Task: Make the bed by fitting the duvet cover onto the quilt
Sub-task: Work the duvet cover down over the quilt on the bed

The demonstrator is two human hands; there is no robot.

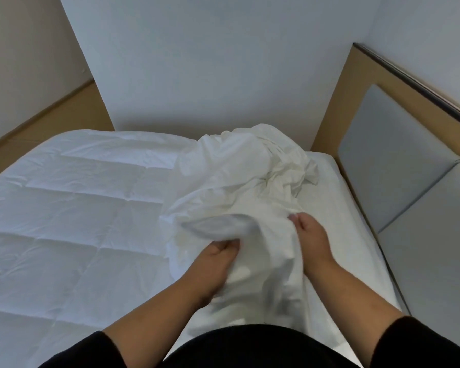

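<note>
**Both hands in the cover, quilt waiting to the left**

The crumpled white cotton duvet cover [239, 187] lies heaped on the right part of the bed, running from the person's waist away toward the far wall, so its long axis points straight ahead of them. The left hand [218, 254] has its fingers curled round a rolled fold of the cover, a pale tube of cloth bulging just above the knuckles. The right hand [310, 232] pinches a nearby edge of the same cloth, thumb and fingertips pressed together on it. The two grips sit close, with a hanging drape of fabric between them; it looks to me like a search for the cover's opening or a corner, though I cannot tell which edge this is.

The flat white quilted quilt [72, 208] is spread over the left side of the bed, its near edge touching or tucked under the heap. It lies to the left of both grips, so the left hand is the nearer one, and the cover will have to be drawn leftward over it.

Under everything is the white-sheeted mattress [340, 205], bare along its right strip. A tan wooden headboard with grey padded panels [393, 160] stands on the right, a plain pale wall [197, 62] ahead, and a strip of light wooden floor [51, 120] shows at far left.
</note>
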